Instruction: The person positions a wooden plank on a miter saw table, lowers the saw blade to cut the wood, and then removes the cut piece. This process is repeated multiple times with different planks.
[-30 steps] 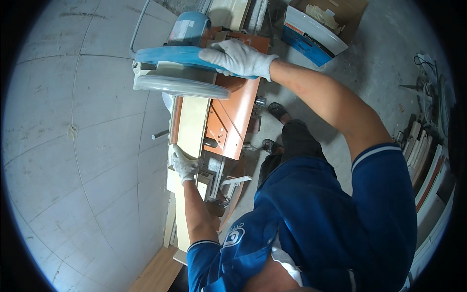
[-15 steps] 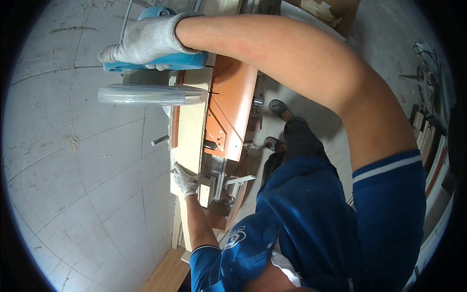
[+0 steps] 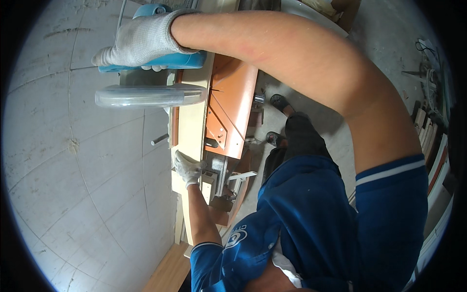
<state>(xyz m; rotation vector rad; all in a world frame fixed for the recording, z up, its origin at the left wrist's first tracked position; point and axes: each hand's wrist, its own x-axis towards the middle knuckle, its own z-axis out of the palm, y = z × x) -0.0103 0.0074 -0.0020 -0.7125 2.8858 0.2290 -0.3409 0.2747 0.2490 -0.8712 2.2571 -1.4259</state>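
Observation:
My right hand (image 3: pixel 141 41), in a pale knitted glove, is closed round the blue handle of a mitre saw (image 3: pixel 180 60). Its clear blade guard (image 3: pixel 151 96) lies across a long pale board (image 3: pixel 191 131) on the saw's orange table (image 3: pixel 231 107). Farther down the board, my left hand (image 3: pixel 189 168), gloved too, grips the board's edge, thumb on top; its other fingers are partly hidden. The blade itself cannot be made out behind the guard.
A pale tiled wall (image 3: pixel 44 131) runs along the left side. Metal rails and a light bar (image 3: pixel 242 175) sit beside the board. Strips of wood (image 3: pixel 422 129) lean at the far right. A cardboard box (image 3: pixel 348 14) stands at the top.
My left hand has shifted up along the board, closer to the saw. My right hand and the saw head have moved slightly left.

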